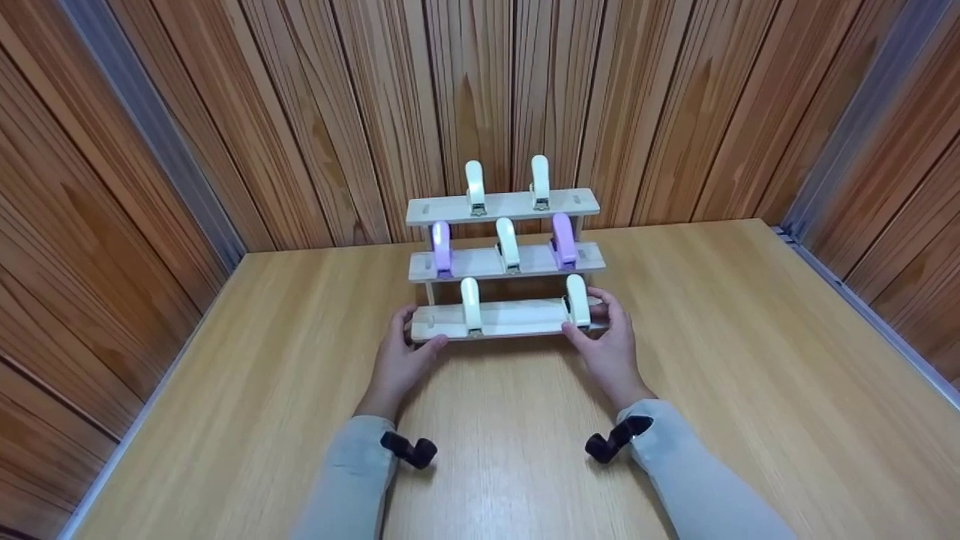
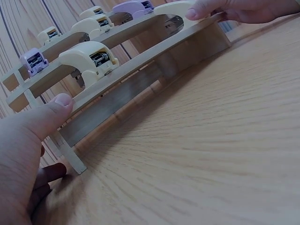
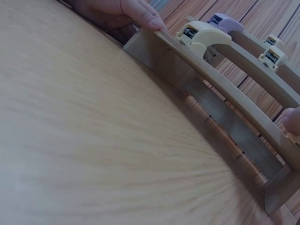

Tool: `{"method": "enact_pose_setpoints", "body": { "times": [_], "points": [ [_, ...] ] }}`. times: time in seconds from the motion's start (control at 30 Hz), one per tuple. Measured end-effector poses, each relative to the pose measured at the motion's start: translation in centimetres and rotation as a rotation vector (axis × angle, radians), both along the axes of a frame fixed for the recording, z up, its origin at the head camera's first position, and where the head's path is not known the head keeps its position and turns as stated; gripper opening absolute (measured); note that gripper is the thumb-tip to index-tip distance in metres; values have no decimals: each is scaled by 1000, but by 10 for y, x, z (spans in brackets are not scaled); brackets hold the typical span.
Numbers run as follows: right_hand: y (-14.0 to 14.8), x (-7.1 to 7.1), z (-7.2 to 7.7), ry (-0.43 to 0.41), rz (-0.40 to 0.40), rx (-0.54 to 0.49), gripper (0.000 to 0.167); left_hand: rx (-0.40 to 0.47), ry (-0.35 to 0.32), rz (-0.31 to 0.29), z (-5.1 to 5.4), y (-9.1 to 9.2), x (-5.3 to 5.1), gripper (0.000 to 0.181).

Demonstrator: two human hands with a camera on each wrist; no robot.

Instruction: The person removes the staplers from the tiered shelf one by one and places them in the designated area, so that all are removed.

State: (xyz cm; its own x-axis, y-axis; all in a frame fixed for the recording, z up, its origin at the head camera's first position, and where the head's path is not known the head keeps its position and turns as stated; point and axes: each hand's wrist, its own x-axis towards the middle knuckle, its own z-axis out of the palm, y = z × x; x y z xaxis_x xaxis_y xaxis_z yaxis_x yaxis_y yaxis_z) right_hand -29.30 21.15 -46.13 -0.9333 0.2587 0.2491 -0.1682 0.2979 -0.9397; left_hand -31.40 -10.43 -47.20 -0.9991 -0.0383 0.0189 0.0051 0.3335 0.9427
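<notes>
A three-tier wooden display rack (image 1: 517,319) stands at the back of the table, with stapler-like devices on every tier. My left hand (image 1: 397,364) grips the left end of the lowest tier, its thumb over the front edge and its fingers around the side. At the opposite end my right hand (image 1: 611,352) holds the same tier, thumb in front, close to a cream stapler-like device (image 1: 577,300). Another cream one (image 1: 470,306) stands left of it. In the left wrist view, the curled fingers (image 2: 51,174) lie beside the rack's end panel (image 2: 70,152).
The middle tier bears a purple device (image 1: 442,249), a cream one (image 1: 508,244) and another purple one (image 1: 563,241). Two cream ones stand on the top tier (image 1: 442,208). Behind the wooden table (image 1: 300,322) rises a wood-panelled wall (image 1: 360,135).
</notes>
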Motion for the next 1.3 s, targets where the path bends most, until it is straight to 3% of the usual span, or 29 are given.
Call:
{"method": "enact_pose_setpoints", "body": {
  "times": [0.17,0.4,0.57,1.3],
  "points": [
    [5,2,0,41,-3,-19,64,1,13,4,1,1,0,82],
    [14,9,-2,8,25,-25,67,-2,-24,-3,0,0,1,85],
    [23,14,-2,38,28,-42,69,-8,-30,-1,0,0,1,85],
    [65,28,-2,25,-29,-36,68,-10,38,-16,0,-1,0,85]
  ]
}}
